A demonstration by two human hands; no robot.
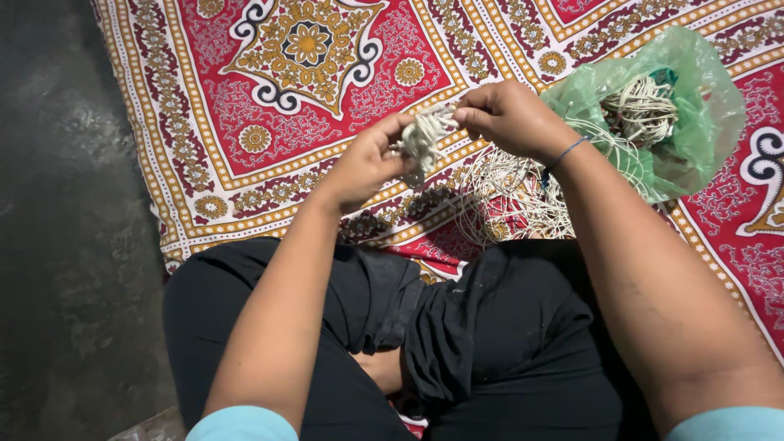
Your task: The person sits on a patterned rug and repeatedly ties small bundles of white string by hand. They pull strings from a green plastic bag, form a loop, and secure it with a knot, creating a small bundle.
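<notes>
string bundle (422, 135) held over red patterned cloth (245, 122), grey floor (57, 204) beside.

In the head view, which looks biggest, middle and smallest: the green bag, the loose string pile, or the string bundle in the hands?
1. Green plastic bag
2. Loose string pile, looks somewhat smaller, partly hidden by the arm
3. String bundle, clearly smallest, though nearer the camera

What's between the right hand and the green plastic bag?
In the head view, loose pale cord runs from under the right hand toward the green plastic bag, lying on the patterned cloth.
</notes>
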